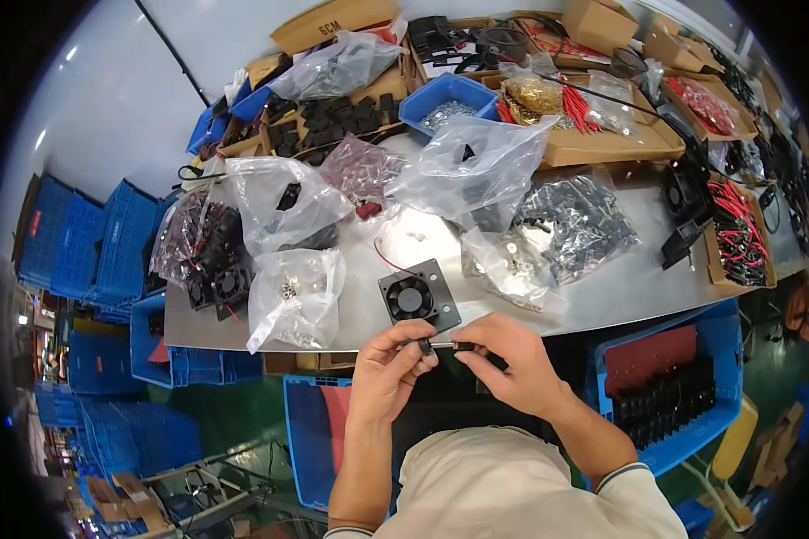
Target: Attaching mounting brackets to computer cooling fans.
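At the table's front edge, my left hand (pixel 386 370) is closed, pinching a small black round part (pixel 425 347) between thumb and fingers. Close beside it on the right, my right hand (pixel 512 364) pinches another small dark piece (pixel 463 347); its exact kind is too small to make out. A narrow gap shows between the two pieces. Just beyond my fingers lies a black cooling fan (pixel 410 298) on a square black plate (pixel 444 310) with holes. From it a thin red wire (pixel 390 257) runs up and left over the metal table.
Clear bags of small metal parts (pixel 295 296) and black parts (pixel 577 225) flank the fan. Behind are a blue bin of screws (pixel 448 112) and a box of black pieces (pixel 333 121). Blue crates (pixel 737 359) stand below the table, one holding rows of black parts.
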Demonstrator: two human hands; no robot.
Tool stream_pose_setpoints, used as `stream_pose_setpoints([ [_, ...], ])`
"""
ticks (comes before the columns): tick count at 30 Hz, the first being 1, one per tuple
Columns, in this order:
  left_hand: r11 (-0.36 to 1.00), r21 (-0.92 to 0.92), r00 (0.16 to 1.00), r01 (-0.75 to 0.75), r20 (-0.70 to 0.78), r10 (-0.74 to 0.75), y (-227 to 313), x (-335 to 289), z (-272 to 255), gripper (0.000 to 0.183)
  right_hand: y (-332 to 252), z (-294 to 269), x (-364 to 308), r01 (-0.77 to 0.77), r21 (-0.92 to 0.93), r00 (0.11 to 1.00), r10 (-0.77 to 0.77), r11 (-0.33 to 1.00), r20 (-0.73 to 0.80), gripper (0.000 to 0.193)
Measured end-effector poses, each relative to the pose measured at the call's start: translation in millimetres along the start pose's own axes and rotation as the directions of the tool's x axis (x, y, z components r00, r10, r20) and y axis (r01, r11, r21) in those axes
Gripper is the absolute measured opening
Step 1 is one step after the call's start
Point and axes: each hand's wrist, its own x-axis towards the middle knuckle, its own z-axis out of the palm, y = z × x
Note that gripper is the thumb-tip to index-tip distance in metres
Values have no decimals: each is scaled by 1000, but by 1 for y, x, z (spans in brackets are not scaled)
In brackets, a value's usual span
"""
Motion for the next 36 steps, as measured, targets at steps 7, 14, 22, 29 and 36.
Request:
stream_pose_setpoints([
  [7,995,97,998,8,67,-14,-3,3,3,24,-2,-8,-5,98,-147,995,-100,984,-5,30],
  [14,994,15,994,108,12,-108,3,6,10,28,-17,-20,-4,87,-203,995,-94,975,-24,31],
  [22,920,388,997,-44,76,16,10,1,7,29,-7,-6,0,124,-210,992,-122,970,24,30],
  [29,714,657,958,-241,278,68,9,-6,13,46,5,12,-20,-258,205,966,251,944,57,34],
  [36,-77,886,845,-457,460,274,57,29,31,70,31,8,-24,-332,230,929,359,915,-86,27],
])
